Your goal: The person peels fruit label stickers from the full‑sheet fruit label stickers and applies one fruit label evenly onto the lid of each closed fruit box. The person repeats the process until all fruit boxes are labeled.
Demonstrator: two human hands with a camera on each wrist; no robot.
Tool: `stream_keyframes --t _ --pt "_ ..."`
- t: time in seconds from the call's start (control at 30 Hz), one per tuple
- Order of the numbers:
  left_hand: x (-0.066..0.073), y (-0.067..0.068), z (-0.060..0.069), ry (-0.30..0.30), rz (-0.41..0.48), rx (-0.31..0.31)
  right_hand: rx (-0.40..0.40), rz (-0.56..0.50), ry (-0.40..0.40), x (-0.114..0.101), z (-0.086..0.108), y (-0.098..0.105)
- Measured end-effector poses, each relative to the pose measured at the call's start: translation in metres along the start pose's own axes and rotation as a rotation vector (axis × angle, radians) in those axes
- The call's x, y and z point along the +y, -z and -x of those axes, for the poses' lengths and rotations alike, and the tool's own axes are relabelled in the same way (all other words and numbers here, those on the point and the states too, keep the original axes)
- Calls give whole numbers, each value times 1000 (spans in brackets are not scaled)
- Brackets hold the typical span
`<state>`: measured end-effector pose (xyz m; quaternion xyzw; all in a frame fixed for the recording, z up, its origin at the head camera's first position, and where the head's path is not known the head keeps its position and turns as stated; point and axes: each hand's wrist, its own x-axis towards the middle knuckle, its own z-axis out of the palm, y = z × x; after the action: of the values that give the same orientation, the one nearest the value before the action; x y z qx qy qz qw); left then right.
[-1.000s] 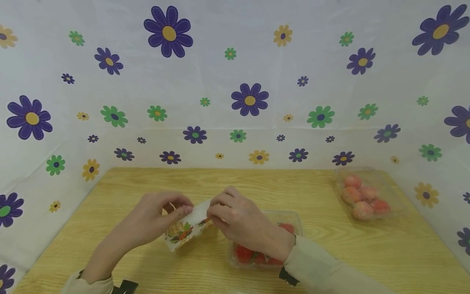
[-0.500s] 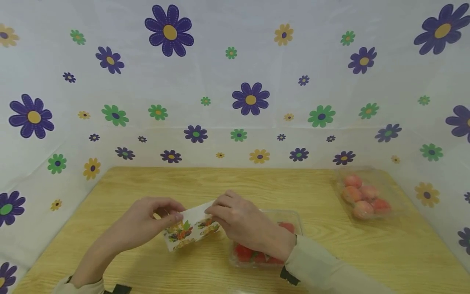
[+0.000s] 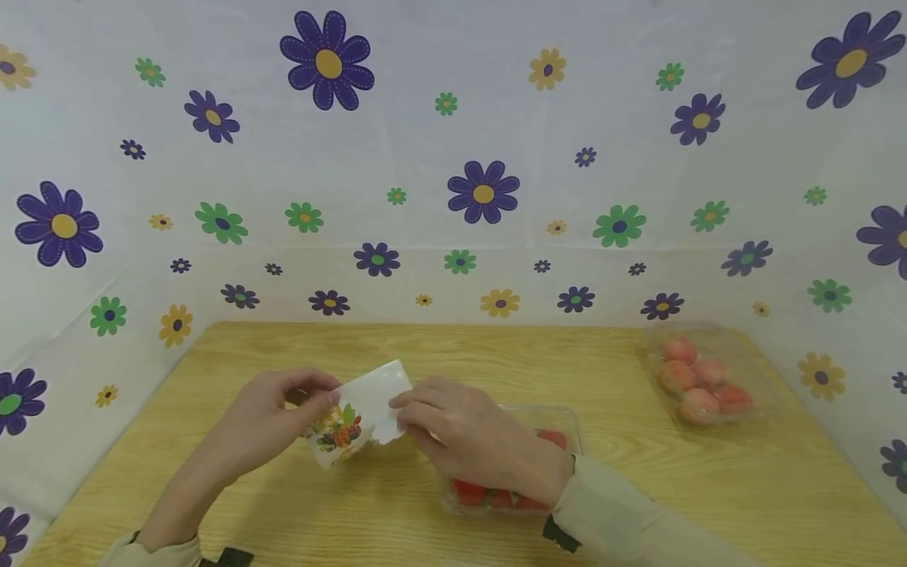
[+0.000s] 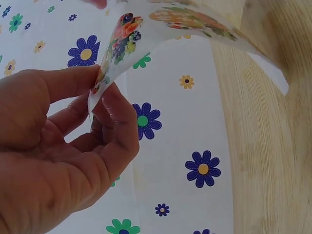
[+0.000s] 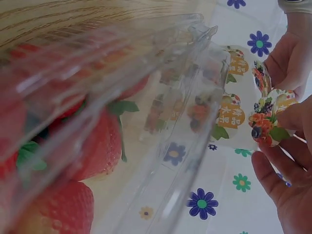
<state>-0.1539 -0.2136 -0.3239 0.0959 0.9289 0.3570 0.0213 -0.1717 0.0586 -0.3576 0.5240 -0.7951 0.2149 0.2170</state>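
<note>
My left hand [image 3: 272, 417] pinches the left end of a sheet of fruit-print stickers [image 3: 361, 390] between thumb and fingers, above the table. The sheet bows in the left wrist view. At its right side my right hand [image 3: 475, 429] pinches a sticker [image 5: 263, 122], which is partly lifted off; its white underside shows in the head view. Below the right hand stands a clear plastic box [image 3: 577, 433] of red strawberries [image 5: 92, 146]. The right hand and forearm hide part of that box in the head view.
Toward the back right of the wooden table [image 3: 340, 528] sits another clear plastic box [image 3: 761, 386] with several pinkish-red fruits [image 3: 701, 405]. A white cloth [image 3: 397, 142] printed with flowers encloses the table's back and sides.
The sheet has tilted up, and its bare white right part now shows. A sticker has been partly peeled from it by my right hand. The left hand has shifted slightly left.
</note>
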Motion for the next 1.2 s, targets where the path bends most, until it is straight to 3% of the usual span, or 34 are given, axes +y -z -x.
stream_keyframes --t 0.17,0.27,0.53,0.7,0.83,0.97,1.1,1.2 --pt "-2 0 0 0 -17 30 -67 -50 -10 -1 2 1" --pt "-3 2 0 3 -23 36 -68 -81 -28 0 3 1" --pt "-13 8 -1 37 40 17 77 -320 -91 6 3 3" --pt "-20 15 -1 66 97 -11 134 -442 -211 5 5 8" --pt "-23 20 -3 91 127 -30 154 -452 -299 6 7 11" --pt "-29 24 -6 96 216 -73 141 -439 -370 8 10 14" --pt "-41 29 -12 114 317 -119 140 -444 -434 12 15 20" --pt "-55 32 -19 155 318 -107 158 -446 -465 16 21 24"
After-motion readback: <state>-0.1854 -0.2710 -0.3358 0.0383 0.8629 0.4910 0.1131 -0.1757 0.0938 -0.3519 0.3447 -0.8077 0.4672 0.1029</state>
